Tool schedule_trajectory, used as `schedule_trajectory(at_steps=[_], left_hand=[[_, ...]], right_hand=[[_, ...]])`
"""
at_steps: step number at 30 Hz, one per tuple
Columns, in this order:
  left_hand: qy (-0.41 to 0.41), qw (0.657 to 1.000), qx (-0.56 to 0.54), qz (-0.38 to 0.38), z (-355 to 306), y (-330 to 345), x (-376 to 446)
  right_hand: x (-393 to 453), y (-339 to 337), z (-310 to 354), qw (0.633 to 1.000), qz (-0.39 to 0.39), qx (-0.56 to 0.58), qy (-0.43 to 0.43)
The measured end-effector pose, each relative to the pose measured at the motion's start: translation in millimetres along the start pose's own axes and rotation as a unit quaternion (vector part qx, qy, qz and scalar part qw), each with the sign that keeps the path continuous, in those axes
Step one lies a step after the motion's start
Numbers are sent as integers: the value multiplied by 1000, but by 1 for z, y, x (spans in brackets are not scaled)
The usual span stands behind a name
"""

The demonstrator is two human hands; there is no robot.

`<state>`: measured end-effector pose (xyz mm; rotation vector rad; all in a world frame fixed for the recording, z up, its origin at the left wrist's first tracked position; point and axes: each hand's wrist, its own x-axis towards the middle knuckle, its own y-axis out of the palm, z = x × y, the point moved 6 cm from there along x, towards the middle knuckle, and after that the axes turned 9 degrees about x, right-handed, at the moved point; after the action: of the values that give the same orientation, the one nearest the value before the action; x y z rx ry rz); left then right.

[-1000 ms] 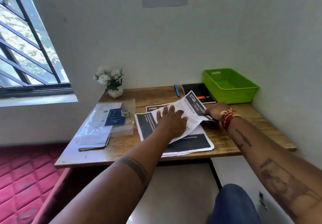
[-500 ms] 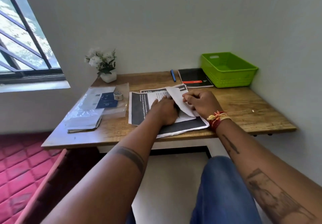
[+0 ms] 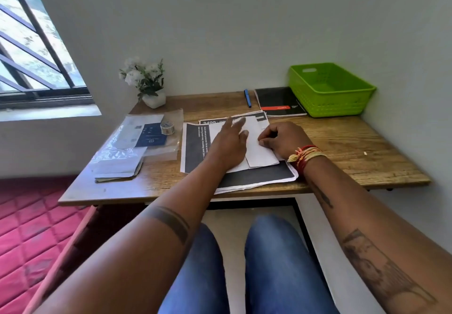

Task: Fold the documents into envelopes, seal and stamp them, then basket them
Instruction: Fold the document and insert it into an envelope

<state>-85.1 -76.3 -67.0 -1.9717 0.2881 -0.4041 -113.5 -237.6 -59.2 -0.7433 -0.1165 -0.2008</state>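
Observation:
A white folded document (image 3: pixel 260 151) lies on top of a stack of black-and-white printed sheets (image 3: pixel 195 149) in the middle of the wooden desk (image 3: pixel 354 157). My left hand (image 3: pixel 231 143) lies flat on the folded sheet, fingers stretched toward the far edge. My right hand (image 3: pixel 281 140) is curled, its fingertips pinching the folded sheet's right flap down. At the desk's left lie envelopes in clear plastic (image 3: pixel 119 164), a blue booklet (image 3: pixel 150 138) and a tape roll (image 3: pixel 167 127). An empty green basket (image 3: pixel 330 91) stands at the back right.
A black notebook (image 3: pixel 278 102) and a blue pen (image 3: pixel 247 98) lie at the back, beside the basket. A small pot of white flowers (image 3: pixel 146 83) stands at the back left corner. Walls close the desk behind and on the right; a window is at the left.
The raised right flap has been folded down flat over the sheet. My left hand has opened and slid forward along the paper; my right hand now presses the flap.

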Motion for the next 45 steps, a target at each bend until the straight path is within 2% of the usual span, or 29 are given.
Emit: schedule_trajectory(at_steps=[2, 4, 10, 15, 18, 20, 32, 45], left_hand=[[21, 995, 89, 50, -3, 9, 5], [26, 989, 126, 71, -2, 10, 13], [46, 983, 171, 41, -6, 2, 36], [57, 990, 129, -7, -5, 16, 54], [63, 990, 128, 11, 3, 24, 61], [77, 987, 137, 34, 3, 28, 63], [93, 979, 168, 75, 1, 32, 66], [97, 968, 202, 115, 1, 33, 58]], right_hand=[[6, -1, -3, 1000, 14, 0, 11], [15, -1, -3, 999, 33, -18, 18], [53, 0, 1, 993, 80, -89, 12], [79, 5, -4, 995, 36, -95, 3], [82, 6, -11, 997, -11, -79, 5], [83, 7, -13, 997, -14, -72, 11], [53, -5, -3, 990, 104, -92, 20], [11, -16, -3, 976, 172, -127, 36]])
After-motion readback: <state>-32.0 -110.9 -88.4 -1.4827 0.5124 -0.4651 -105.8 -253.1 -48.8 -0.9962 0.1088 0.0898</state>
